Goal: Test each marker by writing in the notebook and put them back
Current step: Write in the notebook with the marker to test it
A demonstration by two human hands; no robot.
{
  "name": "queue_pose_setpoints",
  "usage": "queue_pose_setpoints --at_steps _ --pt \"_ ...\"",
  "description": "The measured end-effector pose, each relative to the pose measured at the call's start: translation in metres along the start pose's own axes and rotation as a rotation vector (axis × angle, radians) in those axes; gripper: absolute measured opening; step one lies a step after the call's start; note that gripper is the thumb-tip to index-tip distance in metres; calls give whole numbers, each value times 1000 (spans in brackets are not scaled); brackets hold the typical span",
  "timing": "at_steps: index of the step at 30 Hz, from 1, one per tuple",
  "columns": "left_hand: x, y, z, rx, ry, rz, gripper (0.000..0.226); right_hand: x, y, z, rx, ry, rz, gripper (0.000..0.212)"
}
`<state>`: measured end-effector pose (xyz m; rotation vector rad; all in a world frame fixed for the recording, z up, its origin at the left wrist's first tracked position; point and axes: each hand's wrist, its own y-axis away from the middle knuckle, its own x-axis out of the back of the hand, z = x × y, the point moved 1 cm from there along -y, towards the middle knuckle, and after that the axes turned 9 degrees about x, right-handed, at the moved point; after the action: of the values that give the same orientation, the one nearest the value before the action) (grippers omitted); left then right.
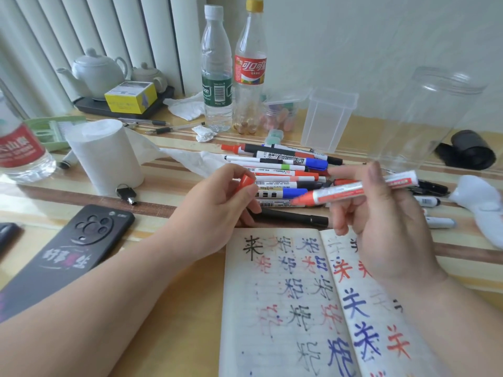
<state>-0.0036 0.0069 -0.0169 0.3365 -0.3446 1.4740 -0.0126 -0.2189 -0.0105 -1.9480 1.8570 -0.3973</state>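
An open notebook (285, 308) lies at the table's front, its pages covered with black, red and blue written characters. My right hand (386, 232) holds an uncapped red marker (353, 190) above the notebook's top edge, tip pointing left. Just left of that tip, my left hand (217, 210) pinches the marker's red cap (245, 181). Behind both hands lies a pile of several markers (283, 170) in red, blue and black. A black marker (294, 217) lies right along the notebook's top edge.
A phone (68, 254) and keys (126, 193) lie at left beside a paper roll (106, 156). Two bottles (231, 69), clear plastic containers (328, 118), a large clear jar (424, 115) and a teapot tray (109, 104) stand behind. A white object (481, 208) is at right.
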Motion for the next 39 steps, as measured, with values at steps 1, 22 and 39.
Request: queue_pose_setpoints --at_steps 1,22,39 --pt "0 0 0 2 10 -3 9 0 -1 1 -47 -25 -29 60" --pt "-6 -4 -1 -57 152 -188 29 -3 0 13 -368 40 -295 15" --pt "-10 -9 -1 -30 186 -160 17 -8 -7 12 -323 364 -419 4"
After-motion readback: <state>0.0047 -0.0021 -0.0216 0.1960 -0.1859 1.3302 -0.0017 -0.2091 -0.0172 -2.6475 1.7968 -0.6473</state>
